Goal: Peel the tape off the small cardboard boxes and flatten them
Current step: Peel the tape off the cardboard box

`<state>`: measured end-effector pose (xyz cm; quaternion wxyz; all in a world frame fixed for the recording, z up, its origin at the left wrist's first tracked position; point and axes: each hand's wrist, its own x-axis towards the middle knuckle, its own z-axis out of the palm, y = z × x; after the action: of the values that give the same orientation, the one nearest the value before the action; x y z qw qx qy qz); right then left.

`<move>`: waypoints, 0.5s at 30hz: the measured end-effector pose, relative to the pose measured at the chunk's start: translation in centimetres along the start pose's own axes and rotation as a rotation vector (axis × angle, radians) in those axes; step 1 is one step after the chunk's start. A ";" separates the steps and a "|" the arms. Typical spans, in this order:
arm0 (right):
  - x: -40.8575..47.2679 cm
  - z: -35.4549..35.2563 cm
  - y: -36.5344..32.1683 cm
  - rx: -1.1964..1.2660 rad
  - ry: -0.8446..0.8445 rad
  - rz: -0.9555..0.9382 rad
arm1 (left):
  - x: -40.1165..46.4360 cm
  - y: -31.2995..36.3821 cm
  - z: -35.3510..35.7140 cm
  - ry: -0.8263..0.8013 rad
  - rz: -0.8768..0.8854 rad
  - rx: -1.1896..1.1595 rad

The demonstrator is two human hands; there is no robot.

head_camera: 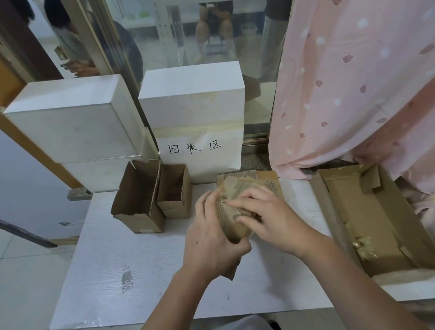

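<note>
From my head camera, the large open brown cardboard tray (378,221) at the right edge of the white foam board (142,271) holds a crumpled wad of tape (364,248) and torn cardboard scraps. Two open small brown cardboard boxes (138,203) stand side by side at the board's far edge; I cannot tell what is inside them. My left hand (210,243) grips the small taped brown cardboard box (231,218) above the board's middle, and my right hand (270,216) curls over its top. Behind stand two white foam blocks (190,96), one bearing a handwritten paper label (198,150). A pink patterned curtain (363,62) hangs at the right, over pale floor tiles (11,289).
</note>
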<state>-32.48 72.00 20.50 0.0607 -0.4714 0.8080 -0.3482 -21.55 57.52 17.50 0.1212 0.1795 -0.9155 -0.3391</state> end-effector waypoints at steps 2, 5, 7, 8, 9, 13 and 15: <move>0.2 0.4 0.0 -0.036 0.047 -0.011 | 0.0 -0.1 0.4 -0.011 0.040 -0.023; 0.5 0.7 -0.5 -0.103 0.051 -0.013 | 0.0 0.2 1.3 0.001 0.019 -0.059; 0.3 1.2 -0.9 -0.102 0.023 -0.017 | 0.0 0.0 1.6 0.016 0.000 -0.065; 0.2 1.3 -1.0 -0.078 0.015 -0.014 | 0.0 -0.2 1.7 0.022 -0.002 -0.070; 0.1 1.5 -1.1 -0.048 0.013 -0.010 | -0.1 -0.4 1.7 0.032 -0.001 -0.080; 0.0 1.8 -1.1 0.007 0.053 0.002 | -0.4 -0.9 1.4 0.054 0.002 -0.123; 0.0 1.8 -1.3 0.026 0.047 0.006 | -0.5 -1.0 1.2 0.050 0.004 -0.109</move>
<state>-30.81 70.71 19.93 0.0487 -0.4600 0.8060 -0.3693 -21.23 57.69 15.89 0.1542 0.1792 -0.8928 -0.3836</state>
